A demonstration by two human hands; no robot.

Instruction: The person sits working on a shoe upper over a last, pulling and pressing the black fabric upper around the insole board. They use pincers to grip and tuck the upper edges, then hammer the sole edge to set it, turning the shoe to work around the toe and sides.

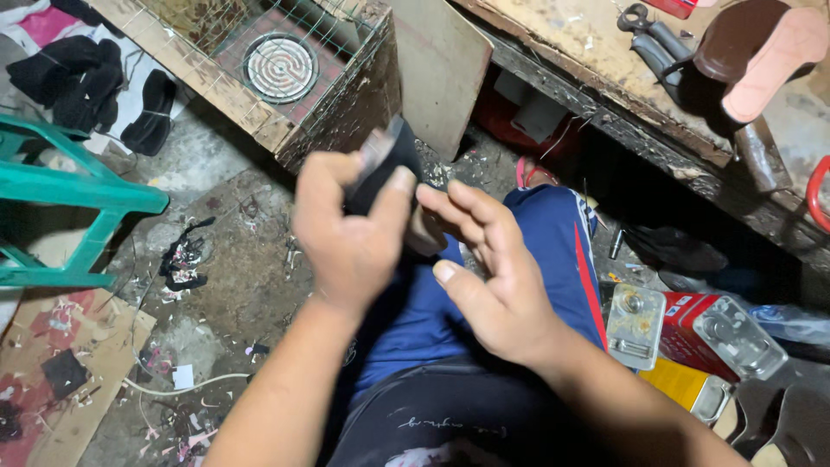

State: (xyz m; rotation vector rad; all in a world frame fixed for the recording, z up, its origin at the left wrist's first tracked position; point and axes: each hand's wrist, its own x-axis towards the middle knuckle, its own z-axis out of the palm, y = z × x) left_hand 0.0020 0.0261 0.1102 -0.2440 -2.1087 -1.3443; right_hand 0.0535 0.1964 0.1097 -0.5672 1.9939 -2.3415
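**Hands on a dark sole piece above the lap**

Littered concrete floor [233,285] fills the lower view, strewn with scraps and a white cord. I read the left hand [350,233] as clenched around a flat black sole-shaped piece of rubbery material [389,164], thumb on its front face, holding it raised above the blue trousers [432,311]. The right hand [493,277] is released, fingers spread, its fingertips just beside the piece's lower edge; I cannot tell whether they touch it. Behind the piece stands a wire-mesh wooden box with a round coil heater [281,67]. A green plastic stool [60,190] sits at far left. Upper right, the worn wooden table [588,43] carries black scissors [648,35] and a pinkish-brown shoe sole [761,52]. Rectangular metal tins [683,329] lie near the right forearm.
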